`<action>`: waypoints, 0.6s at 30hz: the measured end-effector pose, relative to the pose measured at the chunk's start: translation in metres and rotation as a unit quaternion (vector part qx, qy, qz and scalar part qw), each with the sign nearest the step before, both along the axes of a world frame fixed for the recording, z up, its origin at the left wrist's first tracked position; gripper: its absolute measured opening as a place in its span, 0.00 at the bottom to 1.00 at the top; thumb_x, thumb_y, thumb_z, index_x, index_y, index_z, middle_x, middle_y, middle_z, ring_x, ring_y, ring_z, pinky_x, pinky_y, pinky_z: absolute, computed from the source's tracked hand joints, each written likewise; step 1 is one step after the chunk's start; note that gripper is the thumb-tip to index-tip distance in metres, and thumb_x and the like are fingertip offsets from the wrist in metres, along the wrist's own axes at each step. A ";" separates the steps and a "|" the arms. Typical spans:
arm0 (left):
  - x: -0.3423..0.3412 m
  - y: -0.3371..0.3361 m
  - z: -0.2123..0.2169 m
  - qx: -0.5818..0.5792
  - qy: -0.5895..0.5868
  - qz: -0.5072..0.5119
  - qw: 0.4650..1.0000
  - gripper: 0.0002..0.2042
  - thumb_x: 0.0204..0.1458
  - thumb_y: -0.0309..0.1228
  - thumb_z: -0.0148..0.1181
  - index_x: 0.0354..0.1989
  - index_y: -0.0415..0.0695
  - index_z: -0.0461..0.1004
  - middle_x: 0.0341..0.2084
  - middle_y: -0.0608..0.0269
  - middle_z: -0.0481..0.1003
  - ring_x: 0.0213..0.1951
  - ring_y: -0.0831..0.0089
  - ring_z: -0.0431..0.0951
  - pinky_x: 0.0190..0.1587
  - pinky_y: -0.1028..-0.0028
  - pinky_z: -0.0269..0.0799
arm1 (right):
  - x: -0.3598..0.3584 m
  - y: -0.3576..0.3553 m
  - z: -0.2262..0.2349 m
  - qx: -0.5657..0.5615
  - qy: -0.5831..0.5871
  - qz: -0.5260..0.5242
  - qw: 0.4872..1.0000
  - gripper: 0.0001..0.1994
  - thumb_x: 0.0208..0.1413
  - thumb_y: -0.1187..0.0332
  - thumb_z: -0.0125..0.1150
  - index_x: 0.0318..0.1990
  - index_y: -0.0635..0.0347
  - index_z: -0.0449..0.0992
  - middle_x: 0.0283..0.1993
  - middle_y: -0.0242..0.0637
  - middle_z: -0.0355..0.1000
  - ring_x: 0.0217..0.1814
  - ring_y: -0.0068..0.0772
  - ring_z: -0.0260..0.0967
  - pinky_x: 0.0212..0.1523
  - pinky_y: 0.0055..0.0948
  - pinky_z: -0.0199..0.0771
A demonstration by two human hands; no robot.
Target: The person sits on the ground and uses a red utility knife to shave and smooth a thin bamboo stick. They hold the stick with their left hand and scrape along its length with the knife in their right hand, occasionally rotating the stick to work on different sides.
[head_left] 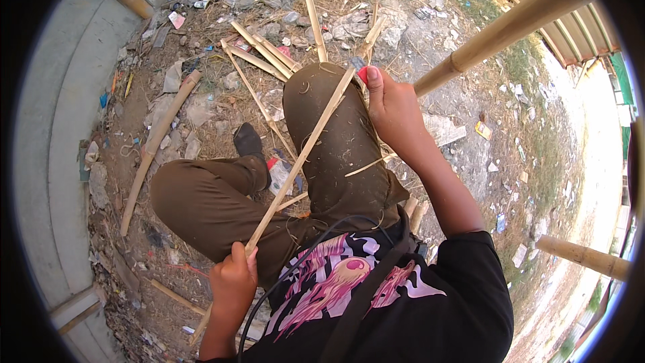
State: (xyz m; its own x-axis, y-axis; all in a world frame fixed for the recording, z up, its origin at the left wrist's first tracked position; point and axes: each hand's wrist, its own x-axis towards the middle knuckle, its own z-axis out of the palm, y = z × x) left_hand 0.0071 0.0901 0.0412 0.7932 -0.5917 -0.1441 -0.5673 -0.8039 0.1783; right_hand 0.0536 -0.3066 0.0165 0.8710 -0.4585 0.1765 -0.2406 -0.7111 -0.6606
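Note:
A long, thin bamboo strip [301, 154] runs slantwise across my lap, from lower left up over my raised knee. Near its lower end my left hand [233, 278] is closed around it. My right hand [393, 109] grips the red handle of a knife [363, 74], thumb laid along the top. Its short grey blade meets the upper end of the strip, just past my knee. Most of the handle is hidden inside my fist. Fine pale shavings cling to my brown trousers [336, 134], and a loose sliver [369, 165] lies across the thigh.
Several split bamboo pieces [265, 56] lie beyond my knees. A longer curved bamboo length [158, 148] rests on the littered ground to the left. A thick bamboo pole [500, 30] slants in at the upper right, another pole [584, 257] at the right. A grey wall [50, 148] borders the left.

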 end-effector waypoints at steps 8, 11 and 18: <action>0.001 -0.007 0.002 0.001 -0.003 0.012 1.000 0.13 0.64 0.35 0.59 0.32 0.43 0.64 0.14 0.52 0.72 0.18 0.48 0.76 0.20 0.56 0.69 | -0.012 0.026 -0.001 -0.010 0.020 0.089 0.996 0.26 0.75 0.53 0.38 0.35 0.63 0.76 0.20 0.55 0.71 0.24 0.62 0.72 0.30 0.52 0.72; 0.001 -0.006 0.004 -0.008 0.000 0.016 1.000 0.12 0.65 0.35 0.57 0.34 0.42 0.64 0.14 0.50 0.71 0.18 0.46 0.76 0.20 0.55 0.67 | -0.010 -0.004 0.001 0.195 0.028 0.161 0.967 0.28 0.75 0.50 0.37 0.34 0.63 0.76 0.19 0.51 0.68 0.25 0.56 0.71 0.30 0.46 0.70; 0.001 -0.005 0.003 -0.004 -0.003 0.010 1.000 0.13 0.63 0.36 0.60 0.32 0.43 0.65 0.14 0.53 0.72 0.18 0.49 0.77 0.20 0.56 0.70 | 0.003 -0.022 0.018 -0.042 0.002 0.021 0.999 0.24 0.75 0.52 0.37 0.40 0.57 0.79 0.20 0.50 0.71 0.26 0.58 0.74 0.30 0.50 0.71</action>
State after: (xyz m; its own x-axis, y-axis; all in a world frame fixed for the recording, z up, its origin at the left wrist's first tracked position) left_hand 0.0078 0.0848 0.0445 0.8053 -0.5772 -0.1352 -0.5526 -0.8135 0.1812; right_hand 0.0566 -0.3287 0.0343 0.8897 -0.4060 0.2089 -0.2124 -0.7731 -0.5977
